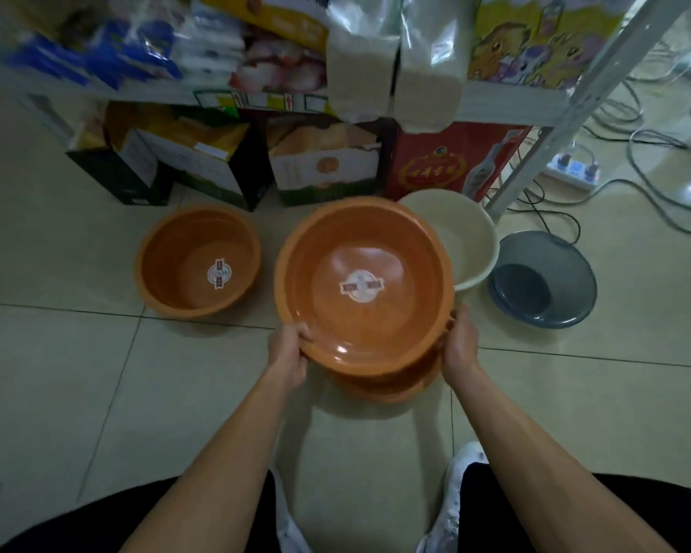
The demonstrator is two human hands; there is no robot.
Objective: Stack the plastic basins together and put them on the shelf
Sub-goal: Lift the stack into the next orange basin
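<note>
A large orange basin [391, 241] with a round sticker inside is held above the tiled floor, tilted toward me. My left hand [286, 353] grips its near-left rim and my right hand [461, 347] grips its near-right rim. Part of another orange basin [391, 387] shows right under it. On the floor to the left stands a smaller orange basin [168, 269]. A cream basin [471, 237] sits behind on the right, partly hidden. A grey-blue basin [551, 301] lies tilted at the far right. The white metal shelf [507, 103] runs across the back.
Packed goods fill the shelf board; cartons [200, 169] and a red box [435, 165] stand beneath it. A slanted shelf post [543, 133] rises at the right. A power strip [573, 171] and several cables lie on the floor at right. My knees and white shoes [459, 496] are below.
</note>
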